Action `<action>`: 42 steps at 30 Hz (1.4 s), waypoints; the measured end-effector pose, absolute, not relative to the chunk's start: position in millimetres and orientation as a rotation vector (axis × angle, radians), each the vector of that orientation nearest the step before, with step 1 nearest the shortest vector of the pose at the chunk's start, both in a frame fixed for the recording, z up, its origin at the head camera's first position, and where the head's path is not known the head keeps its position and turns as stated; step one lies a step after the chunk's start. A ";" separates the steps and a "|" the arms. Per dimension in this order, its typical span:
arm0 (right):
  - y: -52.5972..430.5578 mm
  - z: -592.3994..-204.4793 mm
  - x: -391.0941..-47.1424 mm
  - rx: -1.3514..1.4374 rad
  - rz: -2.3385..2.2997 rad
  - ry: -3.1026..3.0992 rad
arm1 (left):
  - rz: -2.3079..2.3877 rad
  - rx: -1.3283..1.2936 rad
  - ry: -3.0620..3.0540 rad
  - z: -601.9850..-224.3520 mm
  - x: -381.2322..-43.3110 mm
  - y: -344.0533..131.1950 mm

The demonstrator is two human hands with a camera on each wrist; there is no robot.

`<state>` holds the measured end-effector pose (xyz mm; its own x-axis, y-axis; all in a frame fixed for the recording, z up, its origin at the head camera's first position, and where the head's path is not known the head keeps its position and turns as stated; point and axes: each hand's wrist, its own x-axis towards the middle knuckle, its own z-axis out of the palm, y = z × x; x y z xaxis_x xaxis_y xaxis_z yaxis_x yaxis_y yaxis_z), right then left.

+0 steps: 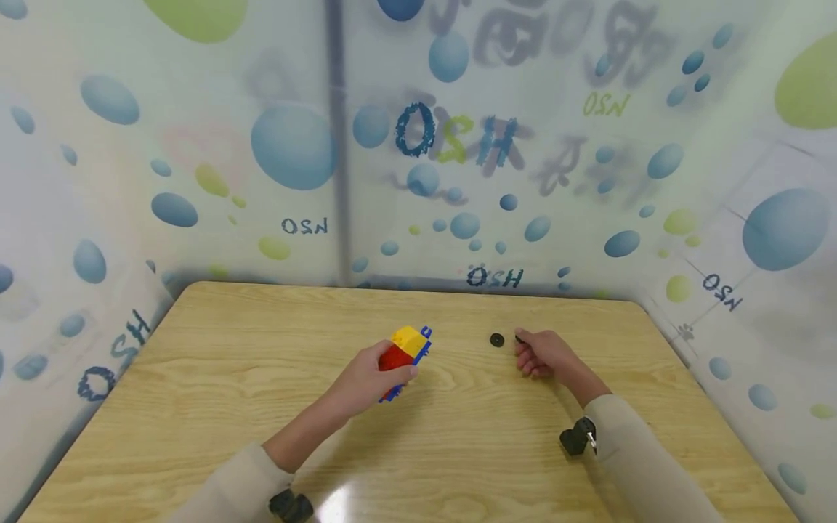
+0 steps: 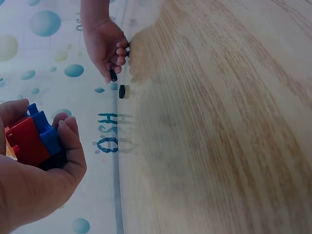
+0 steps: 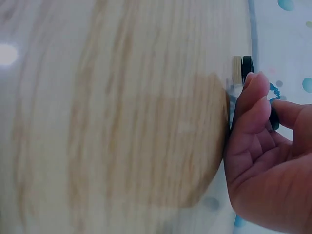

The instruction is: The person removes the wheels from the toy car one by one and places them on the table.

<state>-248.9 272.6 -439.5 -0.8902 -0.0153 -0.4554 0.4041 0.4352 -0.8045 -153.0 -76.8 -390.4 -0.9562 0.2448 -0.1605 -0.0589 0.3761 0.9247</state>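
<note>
My left hand [image 1: 358, 383] grips a small toy vehicle body [image 1: 408, 340] with a yellow top, red middle and blue base that has a loop at one end. It is held above the table, tilted, and the fingers cover part of it. In the left wrist view its red side and blue edge show between thumb and fingers. Toward the back right, my right hand [image 1: 548, 354] pinches a small black wheel [image 3: 275, 119] between thumb and forefinger, its other fingers curled. Just left of that hand, a second black wheel [image 1: 497, 340] with a hole in its centre lies on the table.
The light wood table [image 1: 216, 363] has rounded back corners. A pale curtain [image 1: 373, 240] with blue and green bubble prints surrounds its back and sides. Dark wrist devices [image 1: 577, 437] sit at both sleeves.
</note>
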 end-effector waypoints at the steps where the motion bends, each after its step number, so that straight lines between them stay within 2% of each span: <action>1: 272.2 -439.9 -249.8 0.335 -1.432 2.304 | 1.610 0.156 2.366 -390.0 -153.0 -77.0; 23: 267.8 -440.3 -246.6 0.441 -1.358 2.342 | 1.989 -0.011 2.183 -380.5 -153.7 -78.1; 31: 270.7 -437.0 -242.1 0.414 -1.349 2.341 | 2.188 -0.130 1.898 -380.7 -156.8 -78.9; 42: 256.6 -414.4 -223.6 0.295 -1.335 2.404 | 2.256 -0.117 1.666 -378.2 -156.4 -77.4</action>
